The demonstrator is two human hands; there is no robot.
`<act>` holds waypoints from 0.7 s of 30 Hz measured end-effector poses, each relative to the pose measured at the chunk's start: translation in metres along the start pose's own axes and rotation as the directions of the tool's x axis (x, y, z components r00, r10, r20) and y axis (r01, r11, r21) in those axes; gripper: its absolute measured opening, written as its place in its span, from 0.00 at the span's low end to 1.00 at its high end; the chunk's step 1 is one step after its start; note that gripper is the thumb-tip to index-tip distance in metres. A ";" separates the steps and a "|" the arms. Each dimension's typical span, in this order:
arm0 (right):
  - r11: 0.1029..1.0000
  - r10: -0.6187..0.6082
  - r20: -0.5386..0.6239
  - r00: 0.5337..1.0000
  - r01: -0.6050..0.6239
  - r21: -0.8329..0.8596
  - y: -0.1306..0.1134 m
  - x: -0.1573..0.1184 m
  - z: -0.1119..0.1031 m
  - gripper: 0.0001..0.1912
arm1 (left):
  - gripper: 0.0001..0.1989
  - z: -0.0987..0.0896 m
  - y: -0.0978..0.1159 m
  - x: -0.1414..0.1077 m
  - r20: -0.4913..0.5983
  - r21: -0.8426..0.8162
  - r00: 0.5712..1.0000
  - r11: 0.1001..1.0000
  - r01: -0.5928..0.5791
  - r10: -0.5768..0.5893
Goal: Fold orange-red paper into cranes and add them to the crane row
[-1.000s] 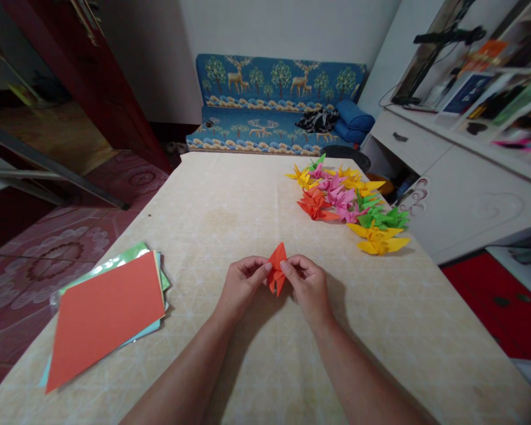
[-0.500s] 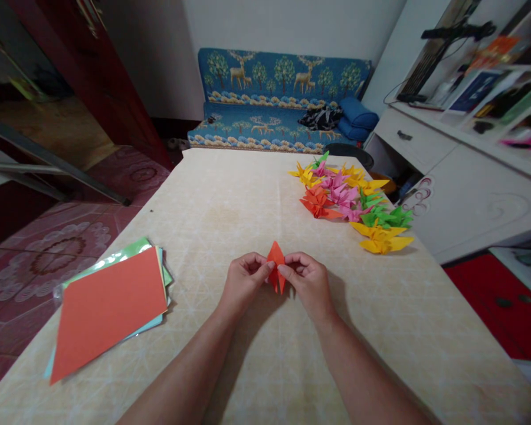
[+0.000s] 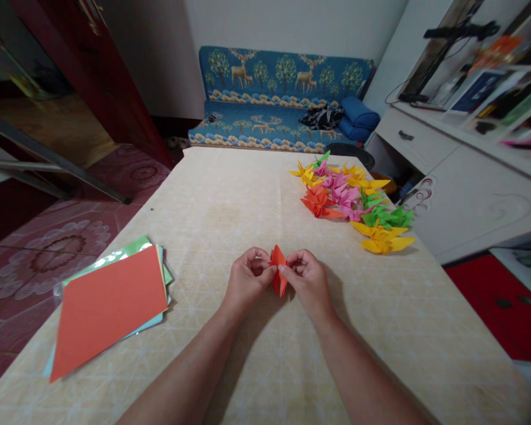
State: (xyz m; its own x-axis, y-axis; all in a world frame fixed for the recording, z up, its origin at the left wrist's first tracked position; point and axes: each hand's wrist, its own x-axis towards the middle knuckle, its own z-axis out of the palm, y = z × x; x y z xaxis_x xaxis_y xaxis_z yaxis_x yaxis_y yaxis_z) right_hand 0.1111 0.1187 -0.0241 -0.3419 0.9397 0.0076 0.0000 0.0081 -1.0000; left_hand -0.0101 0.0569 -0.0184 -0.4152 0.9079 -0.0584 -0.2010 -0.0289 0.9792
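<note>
Between my two hands is a small piece of folded orange paper (image 3: 278,255), slim and pointed at top and bottom, with its layers partly spread. My left hand (image 3: 250,277) pinches its left side between thumb and fingers. From the right, my right hand (image 3: 307,276) grips it the same way, the two thumb tips almost meeting at its middle. The fingertips cover part of the folds. Both hands are low over the table (image 3: 230,236), near its middle.
A stack of coloured paper sheets (image 3: 110,307), orange on top, lies at the table's left. Several folded paper cranes (image 3: 343,192) in yellow, pink, green and orange are grouped at the back right. Beyond the far edge is a blue patterned sofa (image 3: 265,112); a white cabinet (image 3: 478,183) stands right.
The folded paper's layers have parted, so its upper part looks narrower with a flap showing at the left. My fingers have shifted slightly on it. The cranes and sheets are unmoved.
</note>
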 end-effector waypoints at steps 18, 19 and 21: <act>0.984 0.003 0.006 1.000 -0.004 0.177 -0.004 0.000 -0.002 0.23 | 0.18 0.000 0.004 0.001 0.052 0.003 0.999 1.000 -0.015 0.015; 0.984 0.008 0.003 1.000 -0.009 0.177 -0.004 0.000 -0.002 0.21 | 0.15 -0.001 0.003 0.001 0.052 0.013 0.998 1.000 -0.018 0.018; 0.986 0.017 0.013 1.000 -0.019 0.163 -0.003 -0.001 -0.001 0.18 | 0.12 -0.001 0.003 0.002 0.028 0.046 0.999 0.999 -0.017 0.016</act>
State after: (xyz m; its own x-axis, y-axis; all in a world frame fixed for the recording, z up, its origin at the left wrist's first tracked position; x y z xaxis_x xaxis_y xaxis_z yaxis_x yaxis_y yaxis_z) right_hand 0.1119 0.1183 -0.0215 -0.3539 0.9352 -0.0091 -0.1473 -0.0653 -0.9869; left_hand -0.0121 0.0583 -0.0159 -0.3935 0.9185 -0.0378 -0.1526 -0.0248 0.9880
